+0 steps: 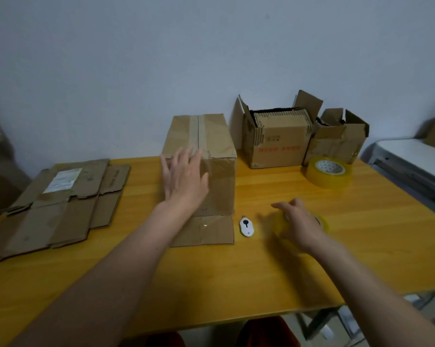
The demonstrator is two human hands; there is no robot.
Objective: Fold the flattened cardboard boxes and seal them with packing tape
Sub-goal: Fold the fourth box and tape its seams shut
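A folded cardboard box [216,151] stands on the wooden table [236,271], tape running along its top seam; one flap lies flat on the table at its near side. My left hand [183,176] rests with straight fingers against the box's near left corner. My right hand [299,221] is blurred and curled over a yellow roll of packing tape [322,222] lying on the table to the right. A small white cutter [246,226] lies between the box flap and that roll. A stack of flattened cardboard boxes [61,204] lies at the left.
A second, larger tape roll [327,172] sits at the back right. Behind it, two open boxes [276,144] [336,141] stand against the wall, one filled with cardboard. A white surface [416,156] lies beyond the table's right edge.
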